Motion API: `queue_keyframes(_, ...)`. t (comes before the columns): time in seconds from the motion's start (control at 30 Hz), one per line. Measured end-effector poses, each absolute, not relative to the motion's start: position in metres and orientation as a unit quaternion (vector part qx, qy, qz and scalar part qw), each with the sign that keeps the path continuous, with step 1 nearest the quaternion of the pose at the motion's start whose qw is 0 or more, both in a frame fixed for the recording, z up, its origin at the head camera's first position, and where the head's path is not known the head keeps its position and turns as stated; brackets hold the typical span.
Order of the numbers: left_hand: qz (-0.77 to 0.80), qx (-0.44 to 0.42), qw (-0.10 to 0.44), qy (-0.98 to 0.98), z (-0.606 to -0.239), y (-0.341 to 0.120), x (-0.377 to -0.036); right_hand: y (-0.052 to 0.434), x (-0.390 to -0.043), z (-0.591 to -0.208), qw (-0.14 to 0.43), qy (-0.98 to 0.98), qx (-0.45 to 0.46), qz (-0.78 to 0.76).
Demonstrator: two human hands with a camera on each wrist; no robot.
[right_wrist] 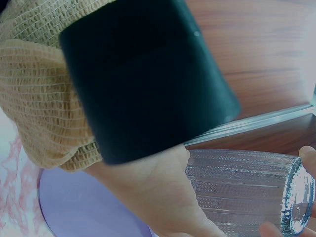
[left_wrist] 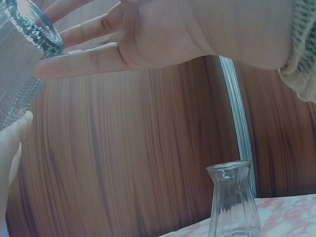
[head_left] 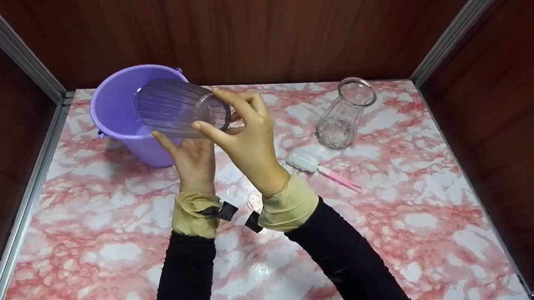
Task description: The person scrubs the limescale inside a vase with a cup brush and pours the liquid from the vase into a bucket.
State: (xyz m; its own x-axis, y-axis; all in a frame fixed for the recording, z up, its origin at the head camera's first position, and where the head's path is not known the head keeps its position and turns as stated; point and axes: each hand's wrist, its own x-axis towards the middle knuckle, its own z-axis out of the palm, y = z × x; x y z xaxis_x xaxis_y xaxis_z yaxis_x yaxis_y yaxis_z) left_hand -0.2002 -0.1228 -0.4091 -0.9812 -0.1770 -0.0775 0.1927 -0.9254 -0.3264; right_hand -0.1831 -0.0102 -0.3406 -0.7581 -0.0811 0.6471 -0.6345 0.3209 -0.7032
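A clear ribbed glass vase point(head_left: 168, 107) is tilted sideways between both hands, overlapping the purple bucket point(head_left: 148, 150) in the head view. Its thick-rimmed end points right, where my right hand point(head_left: 254, 134) grips it between thumb and fingers. From below, my left hand point(head_left: 195, 160) holds the vase's side, palm up and thumb along the glass. The left fingers are mostly hidden behind it. In the left wrist view the left thumb point(left_wrist: 17, 131) presses the ribbed glass. The right wrist view shows the ribbed wall point(right_wrist: 237, 182) beside the left hand point(right_wrist: 158, 192).
Another clear glass vase point(head_left: 340, 115), with a flared rim, stands upright at the back right. Beside it lies a brush point(head_left: 302, 160) with a pale head and pink handle. Brown wood-look panels point(head_left: 257, 31) enclose the pink-and-white marbled table point(head_left: 417, 248) at the back and sides.
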Motion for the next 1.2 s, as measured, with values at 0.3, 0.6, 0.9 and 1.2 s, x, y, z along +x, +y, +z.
queue_keyframes(0.3,-0.978,0.021,0.106,0.178,-0.409,-0.123,-0.200,-0.011,-0.182,-0.344,0.260,-0.765,0.242,0.537)
queue_keyframes(0.6,-0.988,0.054,0.080,0.119,-0.417,-0.125,-0.202,0.001,-0.184,-0.366,0.225,-0.753,0.213,0.581)
queue_keyframes(0.9,-0.993,0.077,0.068,0.062,-0.425,-0.122,-0.202,0.017,-0.187,-0.395,0.177,-0.750,0.177,0.613)
queue_keyframes(1.2,-0.981,0.124,0.105,-0.104,-0.436,-0.116,-0.199,0.029,-0.195,-0.423,0.017,-0.672,0.067,0.738)
